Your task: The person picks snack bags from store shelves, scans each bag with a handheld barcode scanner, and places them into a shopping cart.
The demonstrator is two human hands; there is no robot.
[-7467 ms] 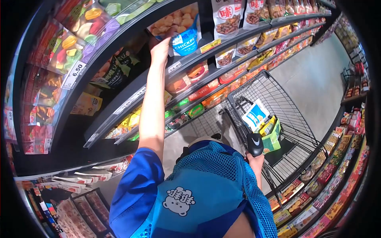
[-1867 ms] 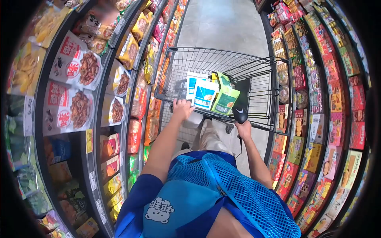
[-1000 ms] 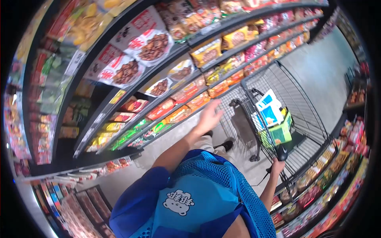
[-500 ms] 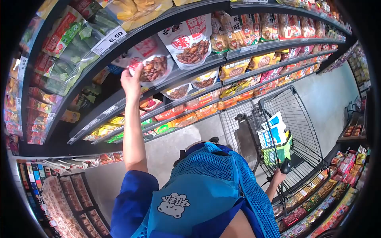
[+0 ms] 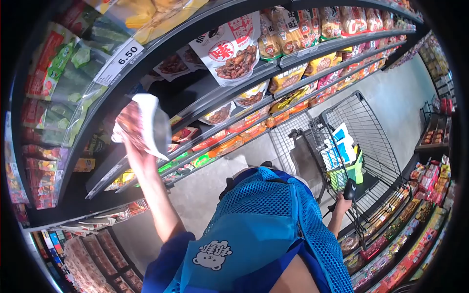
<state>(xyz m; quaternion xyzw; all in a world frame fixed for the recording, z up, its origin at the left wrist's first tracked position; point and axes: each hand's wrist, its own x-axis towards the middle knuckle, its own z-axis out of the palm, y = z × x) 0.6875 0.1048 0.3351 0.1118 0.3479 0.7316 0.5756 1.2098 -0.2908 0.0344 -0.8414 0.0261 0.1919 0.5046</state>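
A white snack pouch (image 5: 146,124) with a brownish food picture, blurred by motion, is held by my left hand (image 5: 139,158) in front of the left shelf. Its fingers are partly hidden behind the pouch. Another white pouch (image 5: 229,51) with red print stands upright on the shelf, to the right of the held one. On the right, my right hand (image 5: 343,202) is wrapped round the cart's handle, next to a black device (image 5: 350,189). White-and-blue packets (image 5: 343,145) and a green packet (image 5: 352,172) lie in the cart (image 5: 378,141).
Shelves (image 5: 273,73) of bagged snacks curve along the left and top. Another row of packaged goods (image 5: 391,254) runs along the lower right. Grey floor (image 5: 405,97) lies beyond the cart. A 6.50 price tag (image 5: 119,63) is on the shelf edge at upper left.
My left hand first reached for the chickpea shelf, later rested at the cart, then took a white pouch from the shelf and drew it down and left. The packets in the cart stay there.
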